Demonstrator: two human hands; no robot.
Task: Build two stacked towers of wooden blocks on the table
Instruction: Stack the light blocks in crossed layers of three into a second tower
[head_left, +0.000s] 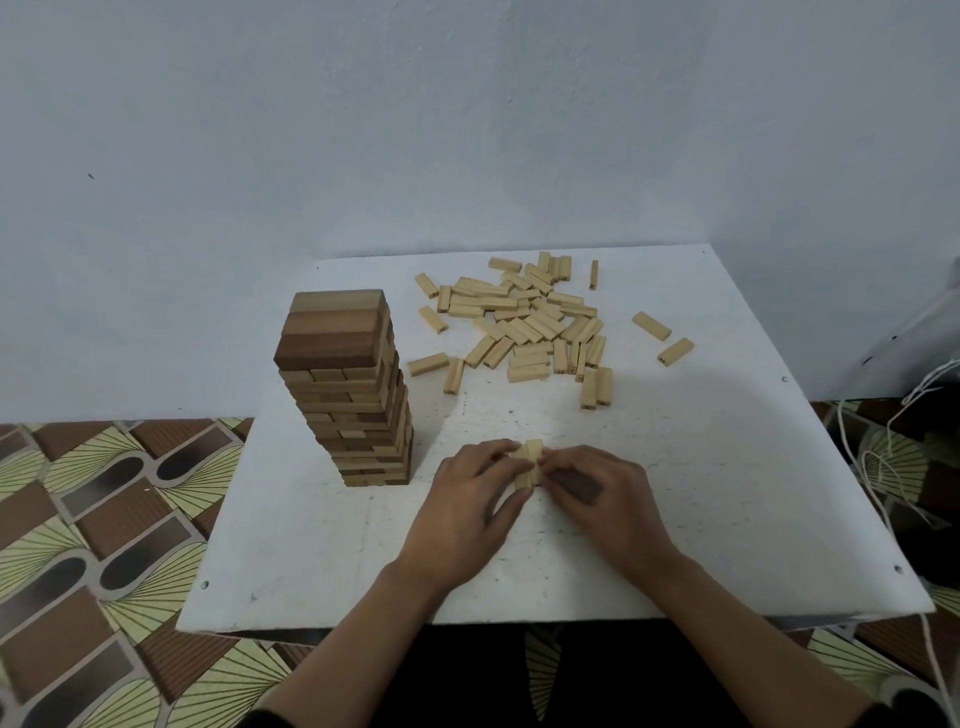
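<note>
- White table (675, 493), plain wall (467, 130).
- Tall tower (345, 395) sits just beside my left hand (467, 499).
- That and my right hand (597, 493) pinch small blocks (529, 462) together.
- Loose pile (530, 322) further back.

Your tower (345, 395) stands upright at the left of the table (701, 493), with darker blocks on top. Loose pale blocks (524, 322) lie scattered at the far side. A small block row (530, 462) lies flat near the front, right of the tower's base.

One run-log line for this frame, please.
first tower: standing, left | loose blocks: piled far side | left hand, right hand: holding block row between them, beside tower
</note>
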